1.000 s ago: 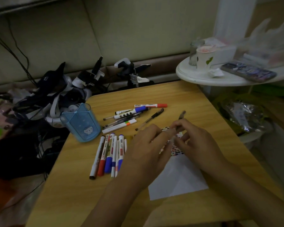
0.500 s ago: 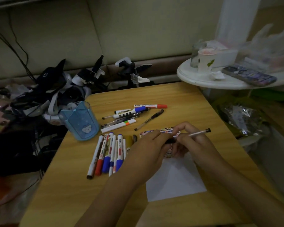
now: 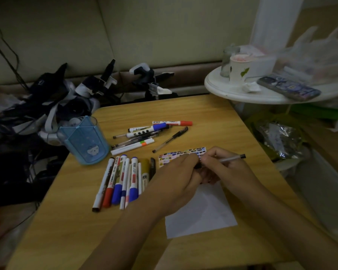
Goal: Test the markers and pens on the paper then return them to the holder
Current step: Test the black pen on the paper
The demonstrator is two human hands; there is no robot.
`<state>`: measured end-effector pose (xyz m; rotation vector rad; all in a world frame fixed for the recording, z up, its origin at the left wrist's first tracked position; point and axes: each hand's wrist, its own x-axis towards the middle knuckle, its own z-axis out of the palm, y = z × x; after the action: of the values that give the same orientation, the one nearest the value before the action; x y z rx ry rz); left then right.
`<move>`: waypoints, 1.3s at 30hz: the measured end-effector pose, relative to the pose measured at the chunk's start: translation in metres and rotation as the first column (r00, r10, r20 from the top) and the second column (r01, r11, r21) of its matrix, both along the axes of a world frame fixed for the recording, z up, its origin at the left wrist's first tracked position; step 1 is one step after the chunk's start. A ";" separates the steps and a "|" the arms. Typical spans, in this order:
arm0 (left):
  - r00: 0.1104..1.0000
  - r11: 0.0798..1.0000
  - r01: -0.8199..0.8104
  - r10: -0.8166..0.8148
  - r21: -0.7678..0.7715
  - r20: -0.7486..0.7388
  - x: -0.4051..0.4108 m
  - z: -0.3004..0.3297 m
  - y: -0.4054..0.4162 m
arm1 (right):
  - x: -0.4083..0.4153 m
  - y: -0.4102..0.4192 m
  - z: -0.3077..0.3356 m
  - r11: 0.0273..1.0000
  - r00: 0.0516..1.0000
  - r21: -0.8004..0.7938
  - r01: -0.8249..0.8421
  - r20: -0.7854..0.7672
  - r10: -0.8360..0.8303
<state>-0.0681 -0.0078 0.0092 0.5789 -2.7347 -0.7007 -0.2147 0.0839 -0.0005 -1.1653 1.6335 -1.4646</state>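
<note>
My right hand (image 3: pixel 229 169) grips a clear pen (image 3: pixel 230 158) whose black end points right. My left hand (image 3: pixel 179 177) pinches the pen's dark cap end (image 3: pixel 197 166) where the two hands meet. Both hands hover over the top of a white paper (image 3: pixel 201 213), which bears a band of coloured marks (image 3: pixel 181 152). A row of markers (image 3: pixel 123 180) lies left of my hands. A second heap of pens and markers (image 3: pixel 144 133) lies farther back. The blue translucent holder (image 3: pixel 85 142) stands at the table's left edge.
The wooden table (image 3: pixel 70 221) has a pile of dark straps and gear (image 3: pixel 47 98) beyond its left and back edges. A white round side table (image 3: pixel 242 94) at the right carries a cup (image 3: pixel 238 69), a phone (image 3: pixel 288 88) and a plastic bag.
The pen has swung from pointing away to lying level, pointing right. Both hands have closed together on its cap end and stayed there since half a second ago.
</note>
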 end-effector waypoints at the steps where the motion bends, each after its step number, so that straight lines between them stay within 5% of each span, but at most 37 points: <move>1: 1.000 1.000 0.004 -0.004 -0.005 -0.009 -0.001 0.000 0.000 | -0.001 0.000 0.001 1.000 1.000 -0.002 0.001 -0.005 -0.001; 13: 0.999 0.998 0.010 -0.013 -0.065 -0.045 0.000 -0.003 -0.016 | -0.009 0.008 0.009 0.999 0.998 0.038 -0.013 0.055 0.011; 19: 0.983 0.991 -0.079 0.095 -0.106 0.155 0.010 -0.001 -0.024 | -0.018 0.016 0.007 0.996 0.997 0.074 0.047 0.052 -0.051; 27: 0.922 0.978 -0.008 0.087 -0.208 0.378 0.017 -0.013 -0.025 | -0.027 0.022 -0.018 0.970 0.917 0.128 0.206 -0.373 -0.145; 39: 0.898 0.984 -0.009 0.087 -0.180 0.431 0.016 -0.016 -0.027 | -0.022 0.030 -0.034 0.968 0.812 0.025 0.249 -0.551 -0.195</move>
<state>-0.0518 -0.0353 -0.0073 0.8479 -3.1349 -0.3416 -0.2368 0.1136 -0.0349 -1.4664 2.2702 -1.2283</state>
